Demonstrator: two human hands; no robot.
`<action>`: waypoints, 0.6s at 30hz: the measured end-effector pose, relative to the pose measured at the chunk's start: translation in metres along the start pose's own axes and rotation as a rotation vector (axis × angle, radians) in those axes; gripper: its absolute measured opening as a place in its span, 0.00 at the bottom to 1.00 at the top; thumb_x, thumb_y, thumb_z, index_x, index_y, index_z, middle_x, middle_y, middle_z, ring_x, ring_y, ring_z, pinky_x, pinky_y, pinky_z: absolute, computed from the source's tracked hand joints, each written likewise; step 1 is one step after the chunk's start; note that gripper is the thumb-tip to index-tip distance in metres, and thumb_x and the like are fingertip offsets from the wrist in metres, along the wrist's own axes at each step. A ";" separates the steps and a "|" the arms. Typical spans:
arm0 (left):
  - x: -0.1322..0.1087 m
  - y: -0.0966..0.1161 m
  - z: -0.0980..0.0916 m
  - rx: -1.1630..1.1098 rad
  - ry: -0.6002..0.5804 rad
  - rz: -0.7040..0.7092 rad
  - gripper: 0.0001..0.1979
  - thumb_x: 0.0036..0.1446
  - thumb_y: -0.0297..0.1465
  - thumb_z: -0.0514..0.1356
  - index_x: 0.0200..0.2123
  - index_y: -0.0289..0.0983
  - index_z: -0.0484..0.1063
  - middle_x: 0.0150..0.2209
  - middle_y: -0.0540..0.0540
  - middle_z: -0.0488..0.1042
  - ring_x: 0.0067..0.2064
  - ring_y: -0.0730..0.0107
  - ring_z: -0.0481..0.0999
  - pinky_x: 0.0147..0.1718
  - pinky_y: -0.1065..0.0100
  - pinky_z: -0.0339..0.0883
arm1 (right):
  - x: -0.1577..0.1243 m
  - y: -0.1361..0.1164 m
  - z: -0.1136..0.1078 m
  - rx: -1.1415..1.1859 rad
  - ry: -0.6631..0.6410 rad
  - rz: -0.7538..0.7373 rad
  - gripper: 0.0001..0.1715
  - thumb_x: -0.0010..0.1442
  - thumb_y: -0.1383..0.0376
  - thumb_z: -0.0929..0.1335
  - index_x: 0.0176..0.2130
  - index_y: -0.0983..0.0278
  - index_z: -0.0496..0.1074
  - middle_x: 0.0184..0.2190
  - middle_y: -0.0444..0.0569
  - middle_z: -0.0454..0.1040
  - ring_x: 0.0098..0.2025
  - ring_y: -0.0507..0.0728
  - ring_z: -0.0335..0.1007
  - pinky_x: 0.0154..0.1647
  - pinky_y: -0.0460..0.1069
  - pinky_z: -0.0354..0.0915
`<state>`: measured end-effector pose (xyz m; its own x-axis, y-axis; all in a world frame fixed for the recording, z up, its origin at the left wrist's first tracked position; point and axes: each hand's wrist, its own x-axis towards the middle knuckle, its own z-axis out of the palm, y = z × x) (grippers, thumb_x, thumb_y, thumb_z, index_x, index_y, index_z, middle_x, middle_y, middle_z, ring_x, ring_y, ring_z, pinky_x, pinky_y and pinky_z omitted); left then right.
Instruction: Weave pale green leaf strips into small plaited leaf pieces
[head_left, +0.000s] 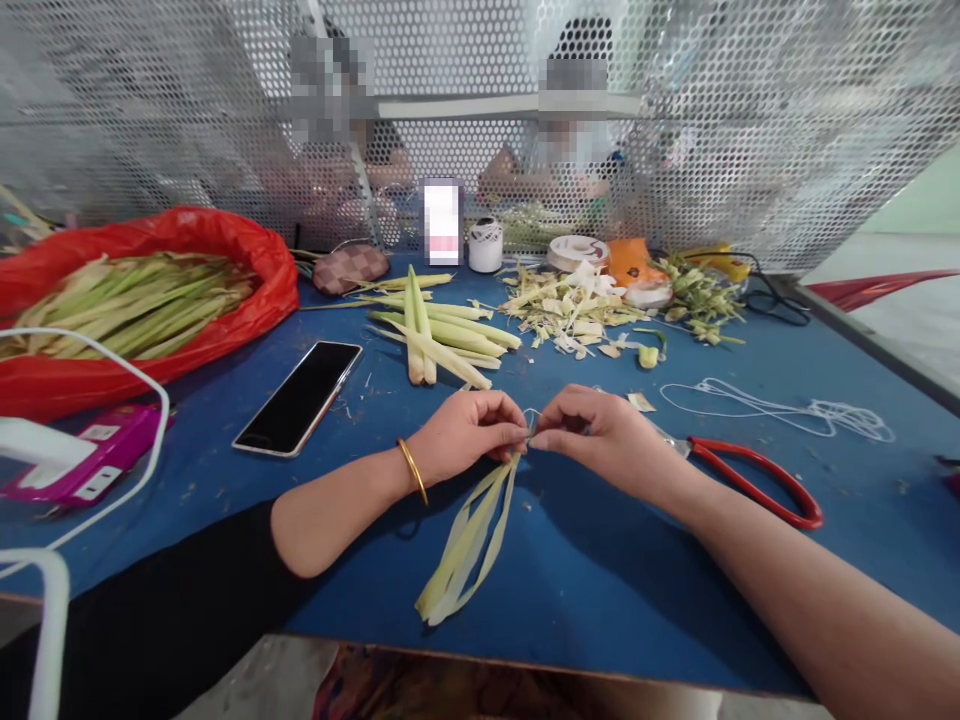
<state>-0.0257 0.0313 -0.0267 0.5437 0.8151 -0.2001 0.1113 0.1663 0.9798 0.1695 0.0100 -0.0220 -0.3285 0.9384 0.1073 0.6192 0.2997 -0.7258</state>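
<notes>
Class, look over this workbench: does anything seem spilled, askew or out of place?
Yes, mildly: pale scraps lie strewn loose in front of the white roll, while the long leaves sit gathered in the red bag. Nothing looks plainly damaged.

Black sleeve (176, 590) at left, gold-coloured bangle (413, 470) on the wrist, bare right forearm (795, 570).
Wears plain, smooth, dark fabric on the left, ending in a curved hem partway along the forearm; then, nearer the bare left hand (476, 430), a thin, rounded, glossy ring of metal, a little loose. Shows uncovered from the right hand (600, 440) to the edge of view. Down at the lap, patterned cloth (405, 690) in dark reddish tones, too blurred to name the garment.
</notes>
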 end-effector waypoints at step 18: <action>0.002 0.000 -0.004 0.030 0.064 -0.016 0.07 0.47 0.29 0.66 0.28 0.34 0.71 0.21 0.54 0.72 0.22 0.78 0.71 0.23 0.75 0.64 | -0.007 -0.009 0.005 -0.024 -0.120 -0.242 0.07 0.58 0.69 0.67 0.28 0.62 0.72 0.28 0.44 0.68 0.29 0.51 0.65 0.29 0.46 0.59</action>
<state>-0.0276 0.0351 -0.0272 0.4877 0.8461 -0.2148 0.1449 0.1642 0.9757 0.1625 0.0004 -0.0199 -0.5499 0.8125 0.1937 0.5284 0.5180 -0.6727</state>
